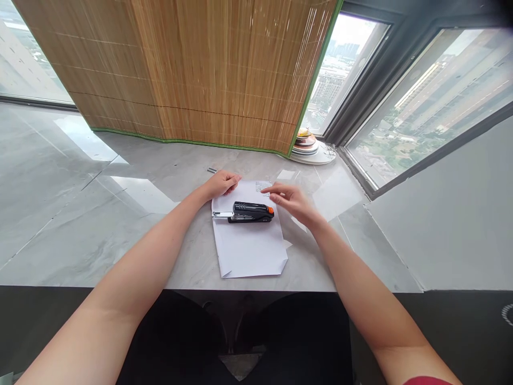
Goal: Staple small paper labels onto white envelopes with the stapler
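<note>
A black stapler (251, 212) with an orange button at its right end lies across white sheets of paper (250, 246). Its metal part sticks out to the left. The lower corners of the paper are folded or bent. At the paper's upper left corner rests my left hand (223, 184), its fingers curled; what they hold, if anything, is hidden. My right hand (294, 202) is over the paper's right edge, thumb and index finger apart and nothing between them. Its index fingertip is at a small grey patterned patch (262, 186), too small to make out. Beside my left hand lies a small metallic strip (212, 170).
A bamboo blind (200, 75) with green edging hangs down behind the grey marble-like counter (132, 230). Stacked plates (308, 147) stand in the far right corner by the windows (425, 107). A white wall (449, 224) bounds the right side. The counter's front edge is close to me.
</note>
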Demonstrator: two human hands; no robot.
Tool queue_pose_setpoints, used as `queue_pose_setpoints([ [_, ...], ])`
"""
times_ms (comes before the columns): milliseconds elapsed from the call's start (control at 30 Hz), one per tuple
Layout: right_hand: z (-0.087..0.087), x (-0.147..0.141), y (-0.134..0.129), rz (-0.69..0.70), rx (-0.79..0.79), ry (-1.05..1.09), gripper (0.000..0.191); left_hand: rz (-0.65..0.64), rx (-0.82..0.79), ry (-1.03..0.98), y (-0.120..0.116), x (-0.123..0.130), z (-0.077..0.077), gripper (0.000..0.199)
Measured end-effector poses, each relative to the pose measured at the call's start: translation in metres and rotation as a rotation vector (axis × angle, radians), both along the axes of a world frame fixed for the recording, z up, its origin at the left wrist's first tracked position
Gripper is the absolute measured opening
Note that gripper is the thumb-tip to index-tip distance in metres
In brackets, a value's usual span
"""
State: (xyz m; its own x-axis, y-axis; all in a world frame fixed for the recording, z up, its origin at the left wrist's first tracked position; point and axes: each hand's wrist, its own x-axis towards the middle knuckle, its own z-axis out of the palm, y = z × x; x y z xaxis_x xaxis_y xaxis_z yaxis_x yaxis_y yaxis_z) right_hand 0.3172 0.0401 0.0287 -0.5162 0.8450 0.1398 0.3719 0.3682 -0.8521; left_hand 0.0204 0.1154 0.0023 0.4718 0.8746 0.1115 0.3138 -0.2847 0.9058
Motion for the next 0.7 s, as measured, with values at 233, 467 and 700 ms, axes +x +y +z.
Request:
queue_pose_setpoints([
  [233, -0.017, -0.032, -0.013, 0.206, 0.271, -0.145, 0.035, 0.011, -0.002, 0.009, 0.003, 0.002, -0.004, 0.059],
  [467, -0.011, -0.020, -0.009, -0.374, 0.386, 0.059, 0.038, 0.232, -0.009, -0.106, 0.002, 0.007, 0.002, 0.055],
  [700, -0.012, -0.020, -0.005, -0.415, 0.726, -0.091, 0.037, 0.152, -0.774, -0.587, -0.036, 0.045, 0.025, 0.059],
])
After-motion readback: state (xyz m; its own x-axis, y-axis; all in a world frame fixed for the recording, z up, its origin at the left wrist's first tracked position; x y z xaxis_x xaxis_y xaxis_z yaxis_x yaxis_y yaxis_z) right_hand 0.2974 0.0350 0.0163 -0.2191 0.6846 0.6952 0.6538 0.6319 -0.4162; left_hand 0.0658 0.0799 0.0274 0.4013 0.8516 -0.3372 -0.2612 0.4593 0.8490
